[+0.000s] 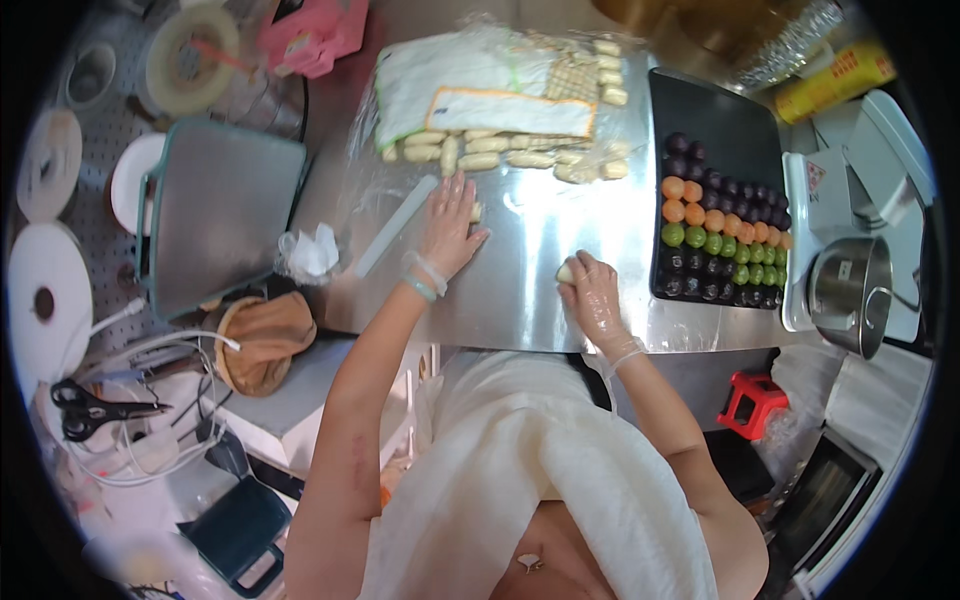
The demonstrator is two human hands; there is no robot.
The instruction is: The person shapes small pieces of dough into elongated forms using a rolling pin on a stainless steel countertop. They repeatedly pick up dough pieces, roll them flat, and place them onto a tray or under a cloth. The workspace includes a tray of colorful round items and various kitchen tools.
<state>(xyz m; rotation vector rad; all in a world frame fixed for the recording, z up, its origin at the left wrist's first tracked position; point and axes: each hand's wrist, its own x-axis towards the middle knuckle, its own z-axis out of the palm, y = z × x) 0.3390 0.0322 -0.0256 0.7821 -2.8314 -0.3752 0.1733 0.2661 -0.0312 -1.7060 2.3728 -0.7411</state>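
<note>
My left hand (450, 225), in a clear plastic glove, lies flat, fingers stretched forward and thumb out. A pale dough piece (475, 213) shows beside its index finger, partly hidden by the hand. Just left of that hand a whitish rolling pin (396, 226) rests slantwise on the steel table (517, 300). My right hand (596, 296), also gloved, has its fingers curled around another pale dough piece (565, 274) near the front edge. Farther back, several dough logs (480, 161) lie partly beneath white cloths (510, 112) and clear plastic film.
At the right, a black tray (716, 105) bears rows of purple, orange, green and black balls. A steel pot (847, 300) stands beyond it. Crumpled white tissue (315, 251) and a green-rimmed cutting board (225, 217) are at left. Black scissors (97, 410) lie lower left.
</note>
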